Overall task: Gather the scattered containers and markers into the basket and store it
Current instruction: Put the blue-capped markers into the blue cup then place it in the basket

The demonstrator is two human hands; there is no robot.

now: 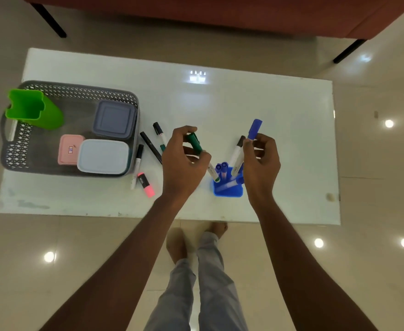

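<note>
— How far along do you reckon we are?

— Partway, I'd say. On the table [255, 103], the basket [81, 90] already holds a green cup [36, 111] and three lidded boxes [103, 156]. The blue cup [228, 190], with markers standing in it, sits well apart near the front edge.

— Any loose ones?

— I count several markers [151, 147] and a pink highlighter [146, 184] just beside the basket. The left hand [184, 163] grips a green marker [195, 143], its tip at the blue cup's rim. The right hand [261, 158] pinches a blue marker [255, 129].

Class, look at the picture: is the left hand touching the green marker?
Touching. The head view shows the left hand with its fingers curled round the green marker.
</note>
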